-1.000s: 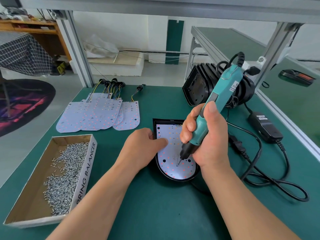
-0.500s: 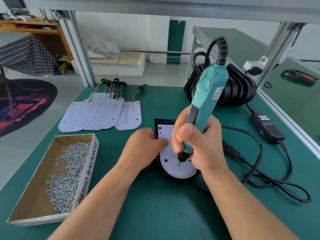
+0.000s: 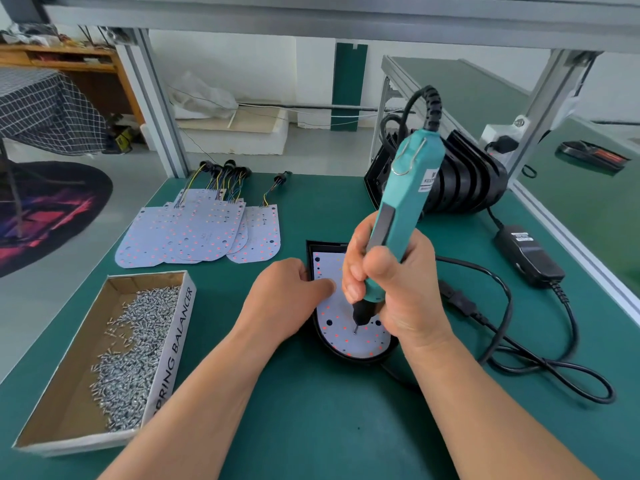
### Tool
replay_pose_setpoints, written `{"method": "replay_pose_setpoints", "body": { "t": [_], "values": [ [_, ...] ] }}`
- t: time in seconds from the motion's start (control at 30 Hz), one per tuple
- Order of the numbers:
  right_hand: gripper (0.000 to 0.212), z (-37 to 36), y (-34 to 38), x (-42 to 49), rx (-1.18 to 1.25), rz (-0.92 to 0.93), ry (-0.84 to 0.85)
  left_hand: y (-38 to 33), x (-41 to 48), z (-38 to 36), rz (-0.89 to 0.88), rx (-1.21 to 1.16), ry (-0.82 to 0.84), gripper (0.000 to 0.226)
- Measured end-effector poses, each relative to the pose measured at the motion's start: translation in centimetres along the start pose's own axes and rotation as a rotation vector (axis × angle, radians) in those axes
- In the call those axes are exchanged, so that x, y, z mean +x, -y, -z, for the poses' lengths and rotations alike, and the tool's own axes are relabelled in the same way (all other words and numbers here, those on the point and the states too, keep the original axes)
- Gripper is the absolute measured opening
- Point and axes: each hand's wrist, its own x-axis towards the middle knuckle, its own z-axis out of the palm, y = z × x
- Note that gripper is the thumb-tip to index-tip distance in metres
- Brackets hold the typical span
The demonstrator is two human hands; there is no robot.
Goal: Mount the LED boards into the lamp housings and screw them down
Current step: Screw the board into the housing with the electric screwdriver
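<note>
A black lamp housing (image 3: 349, 358) lies on the green bench in front of me, with a white LED board (image 3: 341, 336) seated inside it. My right hand (image 3: 394, 289) grips a teal electric screwdriver (image 3: 405, 209), held nearly upright, its bit tip down on a screw (image 3: 355, 332) in the lower middle of the board. My left hand (image 3: 287, 299) rests on the housing's left rim, fingers curled under, thumb lying on the board.
A pile of spare LED boards (image 3: 197, 233) with wire leads lies at the back left. A cardboard box of screws (image 3: 131, 351) stands at the front left. Stacked black housings (image 3: 464, 181) stand behind the screwdriver. A black power adapter (image 3: 526, 254) and looped cable (image 3: 554, 372) lie to the right.
My right hand has swung the screwdriver from a rightward tilt to nearly upright, and the bit has settled onto a screw. My left hand has stayed put.
</note>
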Motion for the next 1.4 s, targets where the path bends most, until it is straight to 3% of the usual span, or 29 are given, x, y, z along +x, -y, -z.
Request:
{"method": "replay_pose_setpoints", "body": {
  "t": [0.1, 0.23, 0.37, 0.53, 0.63, 0.77, 0.87, 1.07, 1.27, 1.4],
  "values": [
    [0.064, 0.5, 0.7, 0.4, 0.130, -0.009, -0.022, -0.2, 0.0, 0.1, 0.015, -0.030, 0.025, 0.047],
    [0.063, 2.0, 1.9, 0.9, 0.218, 0.064, -0.107, -0.6, -0.6, 0.5, 0.013, -0.066, 0.058, 0.046],
    [0.061, 3.9, 2.7, 0.9, 0.276, 0.104, -0.351, -0.9, -1.2, 0.9, 0.013, -0.064, 0.157, 0.049],
    [0.056, 6.0, 2.4, 1.0, 0.429, 0.100, -0.633, -2.0, -2.2, 1.7, 0.078, -0.154, 0.318, 0.075],
    [0.056, 6.7, 2.1, 1.1, 0.487, 0.094, -0.705, -2.2, -1.5, 2.2, 0.187, -0.311, 0.226, 0.053],
    [0.056, 6.8, 2.0, 1.1, 0.520, 0.089, -0.726, -1.6, -0.9, 2.6, 0.174, -0.410, 0.059, 0.015],
    [0.056, 6.7, 2.1, 1.1, 0.535, 0.087, -0.728, -1.7, -0.9, 2.9, 0.177, -0.602, -0.009, 0.030],
    [0.056, 6.0, 2.1, 1.2, 0.562, 0.082, -0.702, -2.5, -2.0, 2.1, 0.067, -1.012, 0.180, 0.022],
    [0.057, 5.0, 2.2, 1.3, 0.606, 0.066, -0.686, -3.5, -3.6, 0.1, -0.043, -0.684, 0.249, 0.014],
    [0.057, 4.6, 2.6, 1.2, 0.630, 0.077, -0.680, -3.8, -4.2, -0.2, -0.037, -0.639, 0.265, 0.028]
  ]
}}
